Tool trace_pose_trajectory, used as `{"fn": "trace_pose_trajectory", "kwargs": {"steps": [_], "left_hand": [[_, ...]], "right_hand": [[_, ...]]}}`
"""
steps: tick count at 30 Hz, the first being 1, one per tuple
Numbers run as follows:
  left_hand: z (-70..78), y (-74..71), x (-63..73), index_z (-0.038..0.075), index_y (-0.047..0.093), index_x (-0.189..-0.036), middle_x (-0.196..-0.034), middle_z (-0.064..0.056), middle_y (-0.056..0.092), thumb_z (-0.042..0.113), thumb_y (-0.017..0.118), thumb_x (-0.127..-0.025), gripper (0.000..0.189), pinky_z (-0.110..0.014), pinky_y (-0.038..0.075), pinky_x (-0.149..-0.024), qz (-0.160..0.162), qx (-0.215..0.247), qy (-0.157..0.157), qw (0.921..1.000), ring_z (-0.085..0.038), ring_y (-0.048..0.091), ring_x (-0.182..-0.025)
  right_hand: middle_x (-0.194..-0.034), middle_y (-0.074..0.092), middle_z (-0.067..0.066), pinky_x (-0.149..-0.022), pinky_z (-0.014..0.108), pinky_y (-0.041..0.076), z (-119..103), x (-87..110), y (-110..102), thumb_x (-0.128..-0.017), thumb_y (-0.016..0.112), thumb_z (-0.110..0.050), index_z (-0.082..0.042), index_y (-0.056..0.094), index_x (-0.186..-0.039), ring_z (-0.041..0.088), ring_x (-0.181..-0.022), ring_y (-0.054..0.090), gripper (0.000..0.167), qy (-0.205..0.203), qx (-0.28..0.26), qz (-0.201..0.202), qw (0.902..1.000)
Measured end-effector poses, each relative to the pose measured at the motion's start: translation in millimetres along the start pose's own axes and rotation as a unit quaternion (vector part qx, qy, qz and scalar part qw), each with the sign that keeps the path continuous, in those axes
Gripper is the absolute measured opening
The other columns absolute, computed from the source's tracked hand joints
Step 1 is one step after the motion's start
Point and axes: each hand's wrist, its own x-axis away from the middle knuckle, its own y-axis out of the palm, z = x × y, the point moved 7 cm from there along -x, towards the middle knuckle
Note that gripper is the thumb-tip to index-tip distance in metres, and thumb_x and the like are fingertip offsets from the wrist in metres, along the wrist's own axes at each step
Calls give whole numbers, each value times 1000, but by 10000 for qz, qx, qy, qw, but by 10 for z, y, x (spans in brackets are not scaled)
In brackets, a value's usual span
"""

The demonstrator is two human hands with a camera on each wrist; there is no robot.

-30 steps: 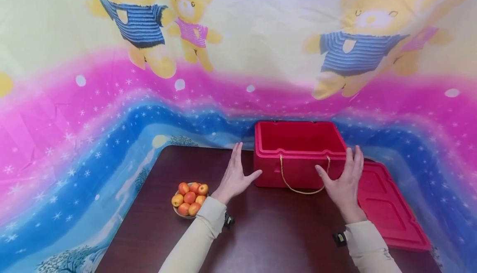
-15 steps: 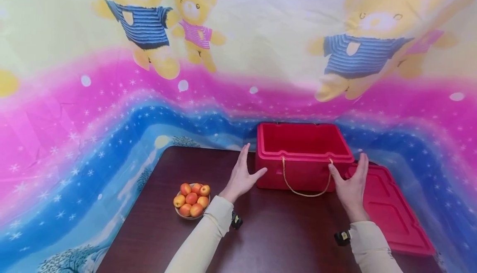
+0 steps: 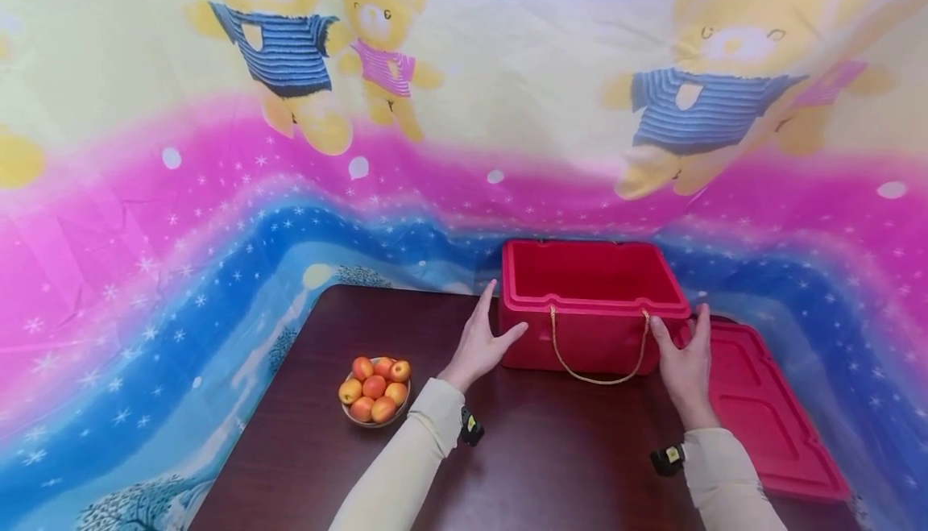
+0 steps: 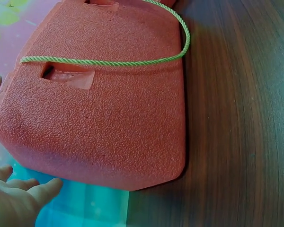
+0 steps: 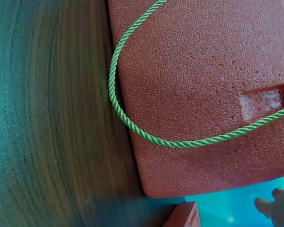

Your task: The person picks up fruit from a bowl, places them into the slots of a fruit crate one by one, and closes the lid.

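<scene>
A red foam box (image 3: 580,338) with its top uncovered stands at the back of the dark wood table; a rope handle (image 3: 600,382) hangs down its front. My left hand (image 3: 478,347) is at the box's left front corner, fingers spread and pointing away, thumb toward the front face. In the left wrist view, the fingertips (image 4: 49,189) are beside the box's side wall. My right hand (image 3: 685,370) is at the right front corner with fingers extended, its thumb near the front face. In the right wrist view only a few of its fingertips (image 5: 265,205) show at the lower right corner.
A red lid (image 3: 768,418) lies flat on the table right of the box. On the left stands a bowl (image 3: 373,425) of several red-yellow fruits (image 3: 374,387). Behind the table hangs a bear-print cloth (image 3: 464,112). The table's left edge (image 3: 271,382) shows beyond the bowl.
My left hand has moved closer to the box's left side. My right hand has shifted right, its thumb going from before the front face to the right corner. The head view has shifted slightly.
</scene>
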Motion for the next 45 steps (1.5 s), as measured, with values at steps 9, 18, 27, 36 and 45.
{"fn": "trace_pose_trajectory", "kwargs": {"steps": [9,18,27,36,45], "left_hand": [[-53,83,-7,38,17,-161,-163,2,31,45,76,-88,94,-56,39,-112,-57,93,-81,9999,-26,33,-148],[-84,139,-26,35,18,-162,-163,2,33,48,72,-91,91,-54,40,-112,-118,234,-120,9996,-26,34,-148],[-113,190,-42,26,18,-163,-163,1,34,49,68,-94,89,-52,38,-114,-179,264,1,9995,-25,35,-148],[-99,160,-75,21,29,-161,-155,-7,45,31,64,-101,70,-38,49,-103,54,376,324,9988,-23,53,-134],[-71,111,-65,17,32,-159,-152,-10,49,29,64,-101,67,-37,51,-101,170,318,384,9986,-24,57,-129]], "right_hand": [[-170,2,-6,-121,51,23,128,-31,13,-100,56,-52,-37,-6,-161,25,-156,11,88,327,7,-128,9994],[-170,5,-4,-122,45,19,145,-48,46,-102,51,-53,-33,-4,-162,22,-155,10,84,395,-26,-257,9989],[-170,10,5,-122,52,18,168,-28,13,-104,41,-54,-31,0,-163,29,-154,14,75,356,277,-262,9986],[-160,34,20,-118,62,23,169,-17,-77,-103,37,-59,-30,20,-162,44,-147,28,68,449,699,275,9962],[-154,41,25,-116,63,26,157,1,-82,-102,39,-61,-30,24,-161,46,-144,32,68,499,783,383,9949]]}}
